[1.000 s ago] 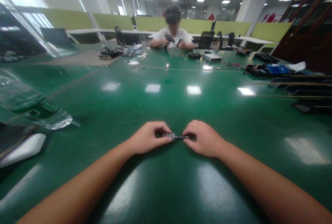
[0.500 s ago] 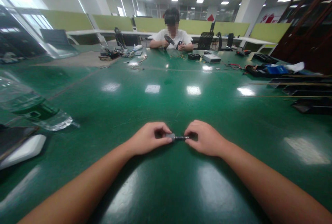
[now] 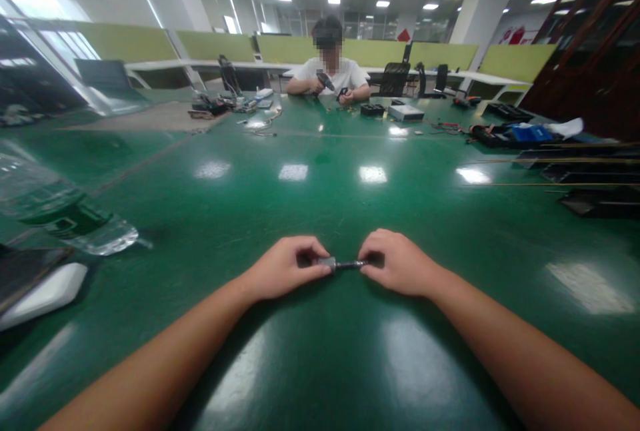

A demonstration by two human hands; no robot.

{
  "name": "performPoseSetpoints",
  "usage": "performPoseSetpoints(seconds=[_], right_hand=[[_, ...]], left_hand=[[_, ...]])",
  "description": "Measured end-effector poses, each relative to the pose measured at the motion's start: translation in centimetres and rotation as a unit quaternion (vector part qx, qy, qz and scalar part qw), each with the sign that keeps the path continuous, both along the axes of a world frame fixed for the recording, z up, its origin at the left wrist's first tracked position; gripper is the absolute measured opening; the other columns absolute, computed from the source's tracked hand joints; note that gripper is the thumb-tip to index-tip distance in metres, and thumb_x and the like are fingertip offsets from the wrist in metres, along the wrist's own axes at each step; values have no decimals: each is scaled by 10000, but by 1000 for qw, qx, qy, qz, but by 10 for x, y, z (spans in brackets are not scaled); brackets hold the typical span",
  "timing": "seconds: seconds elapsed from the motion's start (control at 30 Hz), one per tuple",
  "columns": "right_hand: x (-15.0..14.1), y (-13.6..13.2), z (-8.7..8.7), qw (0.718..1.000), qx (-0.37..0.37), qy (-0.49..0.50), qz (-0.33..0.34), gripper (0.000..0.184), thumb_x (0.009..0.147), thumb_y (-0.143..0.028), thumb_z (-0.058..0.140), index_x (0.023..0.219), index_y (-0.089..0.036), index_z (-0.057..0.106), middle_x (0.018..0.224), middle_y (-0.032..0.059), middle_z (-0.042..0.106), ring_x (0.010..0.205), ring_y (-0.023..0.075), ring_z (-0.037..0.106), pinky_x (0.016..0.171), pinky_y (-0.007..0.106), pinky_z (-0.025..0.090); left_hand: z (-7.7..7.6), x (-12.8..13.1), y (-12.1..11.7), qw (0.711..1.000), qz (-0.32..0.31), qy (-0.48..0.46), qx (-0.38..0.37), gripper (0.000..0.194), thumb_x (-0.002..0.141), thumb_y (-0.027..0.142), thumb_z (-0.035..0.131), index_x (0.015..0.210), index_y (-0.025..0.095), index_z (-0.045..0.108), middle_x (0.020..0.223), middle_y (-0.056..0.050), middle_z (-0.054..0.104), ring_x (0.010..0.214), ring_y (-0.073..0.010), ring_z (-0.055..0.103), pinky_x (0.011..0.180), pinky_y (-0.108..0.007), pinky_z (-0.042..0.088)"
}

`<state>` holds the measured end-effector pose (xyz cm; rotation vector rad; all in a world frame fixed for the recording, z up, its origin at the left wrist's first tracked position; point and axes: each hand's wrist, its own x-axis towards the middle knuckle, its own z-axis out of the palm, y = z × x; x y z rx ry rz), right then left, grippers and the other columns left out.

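Drawn slightly outward since before, my right hand [image 3: 400, 262] pinches the slim tool [image 3: 347, 265] by its tip at the green surface [image 3: 300, 208], my left hand [image 3: 277, 271] clasping its grey end [image 3: 327, 262]: a two-handed holding step whose next move, I judge, calls for steady fingers [image 3: 374, 275].

left hand [image 3: 280, 268]: curled like a C, pinching the thick end of the little rod [image 3: 347, 265] | right hand [image 3: 399, 262]: curled too, pinching the rod's thin end | left arm [image 3: 175, 344]: bare, slants in from the left of the rod | right arm [image 3: 515, 338]: bare, slants in from the right of the rod
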<state>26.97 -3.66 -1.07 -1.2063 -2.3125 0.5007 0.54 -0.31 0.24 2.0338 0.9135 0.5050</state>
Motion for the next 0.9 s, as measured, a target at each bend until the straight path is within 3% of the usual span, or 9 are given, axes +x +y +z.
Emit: performPoseSetpoints(seconds=[0.23,0.6,0.9], right_hand=[[3,1,4,1000,-5,-13,0,86,801,-155,724,873,-201,734,872,40,710,870,192,621,797,326,488],[24,8,9,998,-6,-66,-5,59,794,-186,748,846,-213,758,951,49,727,952,216,643,909,387,499],[13,2,10,999,-17,-45,10,75,814,-183,740,882,-206,762,962,47,722,955,206,632,903,367,495]], left_hand=[[-2,-1,1,1000,2,1,4,244,844,373,742,948,153,728,948,-66,761,868,-203,701,808,-307,553],[0,0,0,1000,2,4,1,249,852,378,737,947,148,732,935,-69,754,851,-207,700,791,-314,549],[-1,1,0,1000,5,5,-8,250,853,366,734,954,138,724,940,-71,748,855,-207,694,800,-317,543]])
